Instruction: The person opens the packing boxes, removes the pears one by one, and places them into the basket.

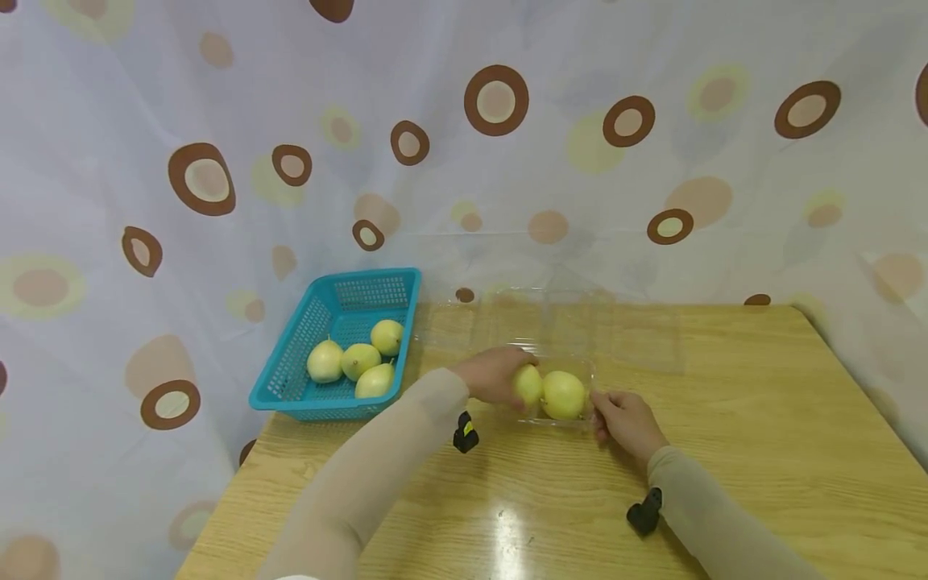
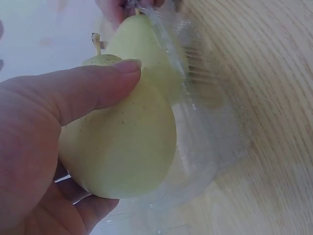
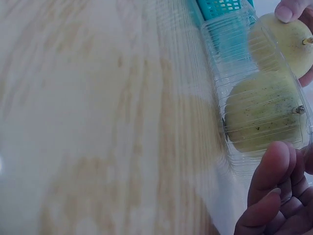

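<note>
My left hand (image 1: pixel 496 374) grips a pale yellow-green pear (image 2: pixel 122 142), thumb over its top near the stem and fingers beneath. That pear is at the left part of a clear plastic box (image 1: pixel 547 421), beside a second pear (image 1: pixel 564 395) that sits in the box's right part. At the right end of the box, my right hand (image 1: pixel 629 423) pinches the rim between thumb and bent fingers. Through the ribbed side wall, the right wrist view shows both pears side by side, stems pointing the same way.
Left of the box stands a blue perforated basket (image 1: pixel 263 393) with several pears (image 1: pixel 325 361) in it. Clear plastic pieces (image 1: pixel 645 338) extend behind the box on the wooden table (image 1: pixel 747 419), up to a dotted curtain (image 1: pixel 551 177) at the back.
</note>
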